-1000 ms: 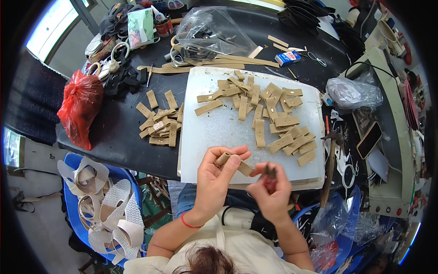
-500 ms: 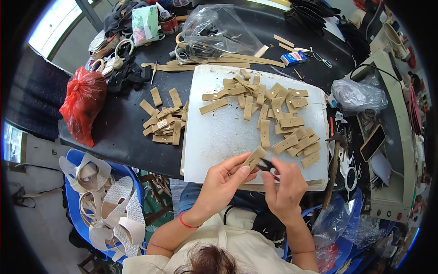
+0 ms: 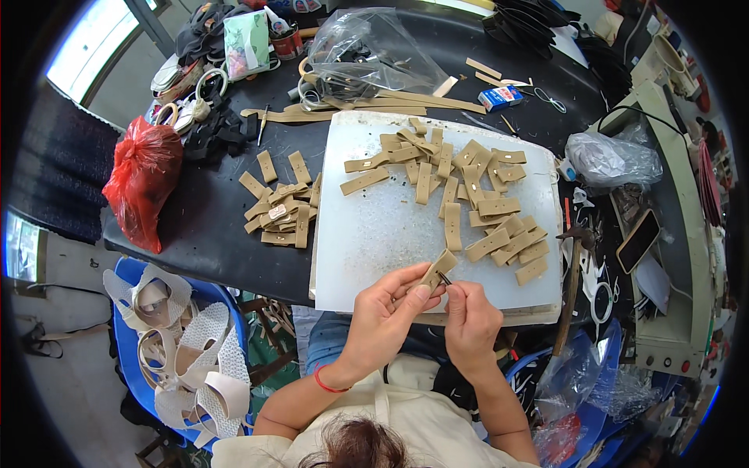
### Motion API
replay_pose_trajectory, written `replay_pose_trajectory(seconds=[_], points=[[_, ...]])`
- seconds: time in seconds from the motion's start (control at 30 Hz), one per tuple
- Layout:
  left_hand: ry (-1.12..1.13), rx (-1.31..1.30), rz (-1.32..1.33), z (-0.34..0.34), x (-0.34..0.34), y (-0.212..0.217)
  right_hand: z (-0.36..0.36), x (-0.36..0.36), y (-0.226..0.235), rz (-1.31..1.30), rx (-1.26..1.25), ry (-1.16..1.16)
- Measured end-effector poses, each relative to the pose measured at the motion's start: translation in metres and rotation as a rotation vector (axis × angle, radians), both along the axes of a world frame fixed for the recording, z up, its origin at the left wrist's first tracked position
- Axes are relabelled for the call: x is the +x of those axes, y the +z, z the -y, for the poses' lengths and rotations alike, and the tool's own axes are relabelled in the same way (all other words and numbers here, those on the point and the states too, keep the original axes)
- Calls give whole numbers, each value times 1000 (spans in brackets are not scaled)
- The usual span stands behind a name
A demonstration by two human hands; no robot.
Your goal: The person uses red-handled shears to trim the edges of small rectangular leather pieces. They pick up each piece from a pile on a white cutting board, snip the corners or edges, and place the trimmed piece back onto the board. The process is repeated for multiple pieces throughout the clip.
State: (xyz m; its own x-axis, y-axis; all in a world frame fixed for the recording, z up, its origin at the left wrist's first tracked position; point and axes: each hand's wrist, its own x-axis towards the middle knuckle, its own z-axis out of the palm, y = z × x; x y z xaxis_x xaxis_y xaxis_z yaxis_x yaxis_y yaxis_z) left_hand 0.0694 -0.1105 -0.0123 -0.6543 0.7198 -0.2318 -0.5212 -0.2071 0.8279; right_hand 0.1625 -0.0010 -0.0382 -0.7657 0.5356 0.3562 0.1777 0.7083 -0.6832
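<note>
My left hand (image 3: 381, 313) is closed on one end of a tan strap (image 3: 439, 264), pinching it between thumb and fingers above the board's near edge. At the strap's right side, my right hand (image 3: 473, 321) is closed round a small tool with a thin dark tip (image 3: 444, 278). The tip meets or nearly meets the strap; most of the tool is hidden in my fingers, so its kind is unclear. Beyond my hands, a loose group of similar tan straps (image 3: 498, 207) lies on the white board (image 3: 363, 249). Several show small holes or pale metal pieces.
Another heap of tan straps (image 3: 287, 204) lies left of the board on the black table (image 3: 211, 218). A blue tub (image 3: 129, 335) of white straps stands lower left. A hammer (image 3: 573, 273), phone (image 3: 638, 240), red bag (image 3: 140, 179) and clear plastic bag (image 3: 374, 47) surround the board.
My right hand has drawn in lower and slightly left, its fingers closing tighter. The tool's black and red part, visible before, is now mostly hidden. My left hand keeps the strap nearly in place.
</note>
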Motion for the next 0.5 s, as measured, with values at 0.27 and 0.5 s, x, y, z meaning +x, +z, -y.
replay_pose_trajectory(seconds=[0.27,0.5], points=[[-158,-56,56,4,-11,4,-10,-3,30,-138,51,138],[-298,-209,-442,11,-9,10,-7,-5,35,-81,-79,168]])
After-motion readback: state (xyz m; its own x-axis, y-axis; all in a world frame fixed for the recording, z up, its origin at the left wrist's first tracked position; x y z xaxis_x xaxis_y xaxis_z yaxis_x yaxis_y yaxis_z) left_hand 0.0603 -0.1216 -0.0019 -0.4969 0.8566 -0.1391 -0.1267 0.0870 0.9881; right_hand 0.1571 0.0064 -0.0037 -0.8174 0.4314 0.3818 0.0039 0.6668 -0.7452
